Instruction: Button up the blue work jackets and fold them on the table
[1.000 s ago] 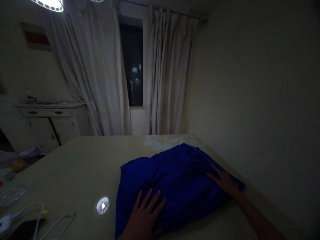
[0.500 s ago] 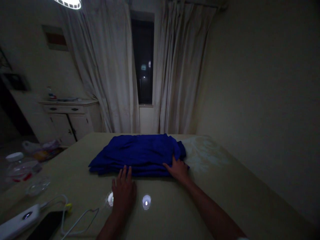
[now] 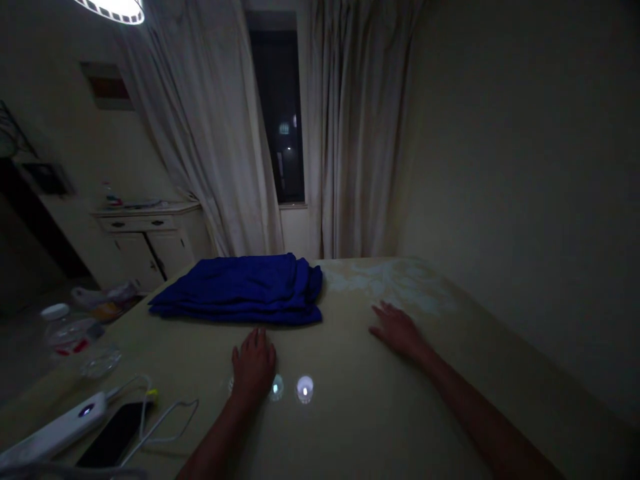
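A folded blue cloth (image 3: pixel 240 290), perhaps a garment, lies in layers toward the far left side of the table (image 3: pixel 350 413). Just in front of its near edge is my left hand (image 3: pixel 254 363), palm down with fingers a little spread and nothing held. My right hand (image 3: pixel 397 331) is to the right of the cloth, apart from it, with its fingers stretched out and no object in them. Whether either hand presses on the tabletop is hard to tell in the dim light.
At the left stand a clear plastic bottle (image 3: pixel 70 333), a white power bank (image 3: pixel 65 423), a dark phone (image 3: pixel 115 433) and a white cable (image 3: pixel 170 437). A wall (image 3: pixel 525 200) borders the table's right side. Behind are curtains (image 3: pixel 360 147) and a cabinet (image 3: pixel 150 240).
My right hand has let go of the cloth and moved right. The cloth sits farther left and away from me. In view, the bottle and power bank have shifted slightly right as the camera turned.
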A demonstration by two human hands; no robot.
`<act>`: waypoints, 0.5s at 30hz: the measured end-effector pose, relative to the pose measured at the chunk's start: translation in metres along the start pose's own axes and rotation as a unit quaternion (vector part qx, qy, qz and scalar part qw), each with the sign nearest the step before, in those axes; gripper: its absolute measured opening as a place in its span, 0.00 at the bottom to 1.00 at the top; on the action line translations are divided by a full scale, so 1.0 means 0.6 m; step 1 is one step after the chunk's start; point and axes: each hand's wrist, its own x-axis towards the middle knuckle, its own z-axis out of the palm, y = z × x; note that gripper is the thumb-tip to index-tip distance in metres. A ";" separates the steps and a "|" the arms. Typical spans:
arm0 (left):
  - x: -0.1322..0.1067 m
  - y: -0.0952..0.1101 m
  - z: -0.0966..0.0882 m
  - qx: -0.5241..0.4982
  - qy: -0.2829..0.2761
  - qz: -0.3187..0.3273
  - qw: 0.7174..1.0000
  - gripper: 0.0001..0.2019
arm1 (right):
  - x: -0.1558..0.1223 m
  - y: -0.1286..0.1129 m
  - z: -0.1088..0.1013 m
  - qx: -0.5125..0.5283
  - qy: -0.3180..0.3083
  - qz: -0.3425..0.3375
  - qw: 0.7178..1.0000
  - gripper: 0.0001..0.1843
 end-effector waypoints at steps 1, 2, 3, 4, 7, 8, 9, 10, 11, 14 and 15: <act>-0.001 -0.001 0.001 -0.004 0.002 0.006 1.000 0.27 | -0.030 0.055 -0.015 -0.070 0.011 0.058 0.996 0.45; 0.001 -0.001 0.001 -0.014 0.001 0.018 1.000 0.26 | -0.057 0.101 -0.026 -0.118 0.022 0.108 0.987 0.45; 0.006 0.000 -0.001 -0.032 -0.005 0.038 0.999 0.24 | -0.080 0.137 -0.033 -0.153 0.027 0.156 0.975 0.45; 0.016 0.003 -0.004 -0.060 -0.015 0.064 0.996 0.23 | -0.099 0.162 -0.037 -0.170 0.029 0.192 0.966 0.43; 0.073 0.029 -0.022 -0.149 -0.017 0.123 0.981 0.21 | -0.124 0.179 -0.040 -0.168 0.029 0.240 0.956 0.40; 0.099 0.043 -0.029 -0.163 -0.004 0.117 0.980 0.21 | -0.124 0.173 -0.041 -0.161 0.029 0.240 0.957 0.39; 0.127 0.058 -0.036 -0.166 0.012 0.100 0.981 0.22 | -0.123 0.165 -0.042 -0.153 0.032 0.238 0.959 0.39; 0.154 0.073 -0.042 -0.162 0.022 0.077 0.984 0.23 | -0.122 0.156 -0.044 -0.145 0.034 0.236 0.960 0.38; 0.179 0.086 -0.047 -0.155 0.025 0.053 0.986 0.26 | -0.120 0.149 -0.046 -0.137 0.036 0.237 0.961 0.38; 0.234 0.111 -0.052 -0.141 -0.010 0.009 0.990 0.31 | -0.121 0.140 -0.052 -0.114 0.047 0.242 0.963 0.37; 0.246 0.112 -0.052 -0.137 -0.027 -0.002 0.990 0.31 | -0.122 0.141 -0.052 -0.106 0.053 0.242 0.963 0.36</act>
